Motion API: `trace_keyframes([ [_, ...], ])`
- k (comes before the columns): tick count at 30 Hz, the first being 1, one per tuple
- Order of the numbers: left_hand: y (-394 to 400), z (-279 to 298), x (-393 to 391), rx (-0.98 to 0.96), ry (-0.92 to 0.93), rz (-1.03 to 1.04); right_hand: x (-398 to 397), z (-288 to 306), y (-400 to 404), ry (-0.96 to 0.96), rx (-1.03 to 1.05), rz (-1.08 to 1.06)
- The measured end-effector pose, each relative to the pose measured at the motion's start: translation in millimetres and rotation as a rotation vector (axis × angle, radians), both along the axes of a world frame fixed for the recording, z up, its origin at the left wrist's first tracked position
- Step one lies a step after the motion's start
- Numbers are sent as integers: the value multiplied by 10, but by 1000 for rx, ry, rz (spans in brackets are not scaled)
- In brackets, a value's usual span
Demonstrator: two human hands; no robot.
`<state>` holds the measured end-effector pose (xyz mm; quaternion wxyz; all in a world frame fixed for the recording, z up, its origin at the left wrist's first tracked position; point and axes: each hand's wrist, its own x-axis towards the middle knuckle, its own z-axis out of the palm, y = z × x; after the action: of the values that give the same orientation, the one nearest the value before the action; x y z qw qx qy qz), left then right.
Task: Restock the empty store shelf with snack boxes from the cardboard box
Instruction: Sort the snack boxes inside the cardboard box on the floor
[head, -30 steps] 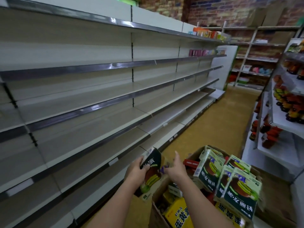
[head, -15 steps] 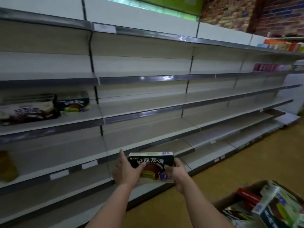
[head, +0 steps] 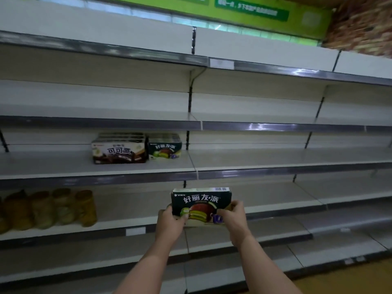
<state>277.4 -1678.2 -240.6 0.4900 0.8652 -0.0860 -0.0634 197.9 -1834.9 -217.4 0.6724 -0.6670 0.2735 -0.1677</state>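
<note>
Dark-green cardboard, printed with a chocolate pie: the snack box [head: 201, 205] we carry sits upright between both our hands, face toward us, in front of the shelving and below the shelf [head: 275, 160] that already holds stock. Our left hand [head: 170, 219] grips its lower left corner, thumb across the front; our right hand [head: 233, 217] grips the lower right corner the same way.

Up and to the left of the box we hold, a matching green box [head: 165, 147] stands on that shelf, touching a larger brown cocoa-pie box [head: 119, 150] on its far side. Lower, well to the left of our box, yellowish jars [head: 53, 209] line another shelf, too blurred to read.

To place it well, we judge the box should rise level, clear the shelf's grey front rail [head: 275, 174], and slide in just right of the green box, label forward and front edges aligned. Keeping both grips low should leave the top free to pass under the shelf above. The cardboard supply box is out of view.
</note>
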Motion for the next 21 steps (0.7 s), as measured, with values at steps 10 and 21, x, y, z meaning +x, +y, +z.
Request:
trace_keyframes([
  [10,449,89,829,-44,-4,120,977,39,502,175,-471,-14],
  [21,376,283,1639,-198,-56,118,1946,139,460,-36,-349,-27],
])
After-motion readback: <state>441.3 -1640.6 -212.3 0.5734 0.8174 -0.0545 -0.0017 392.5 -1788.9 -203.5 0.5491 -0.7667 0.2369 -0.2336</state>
